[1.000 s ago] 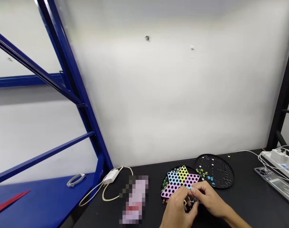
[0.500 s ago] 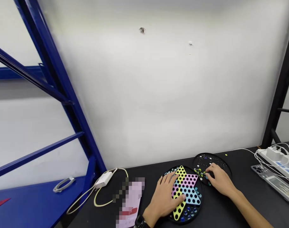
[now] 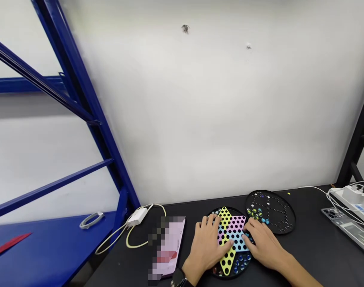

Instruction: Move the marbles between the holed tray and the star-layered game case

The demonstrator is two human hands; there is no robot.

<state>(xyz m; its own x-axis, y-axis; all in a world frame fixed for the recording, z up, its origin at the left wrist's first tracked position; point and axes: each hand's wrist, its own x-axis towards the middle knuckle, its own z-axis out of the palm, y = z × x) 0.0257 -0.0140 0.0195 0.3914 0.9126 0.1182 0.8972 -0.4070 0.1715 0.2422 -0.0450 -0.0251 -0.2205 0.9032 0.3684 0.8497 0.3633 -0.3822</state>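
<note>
A star-shaped Chinese checkers board (image 3: 227,259) with yellow, pink and blue points and rows of holes lies over a round black tray (image 3: 250,261). Blue and clear marbles (image 3: 241,263) show in the tray around it. My left hand (image 3: 205,243) lies spread across the board's left side, its thumb on the lower yellow part. At the right edge my right hand (image 3: 264,245) has its thumb and bent fingertips on the pink and blue points; the fingers' undersides are hidden. Green and blue marbles (image 3: 256,213) sit in a second round black tray (image 3: 285,231) behind that hand.
A blurred-out phone-like pink item (image 3: 170,247) lies left of the board. A white adapter with cable (image 3: 137,216) is farther left. On the right are a phone (image 3: 343,229) and a power strip (image 3: 352,199) with cords. A wall stands behind the table.
My right hand has moved from the marbles in the far tray to the star board's right edge. The board has turned slightly counterclockwise, and the view has shifted a little.
</note>
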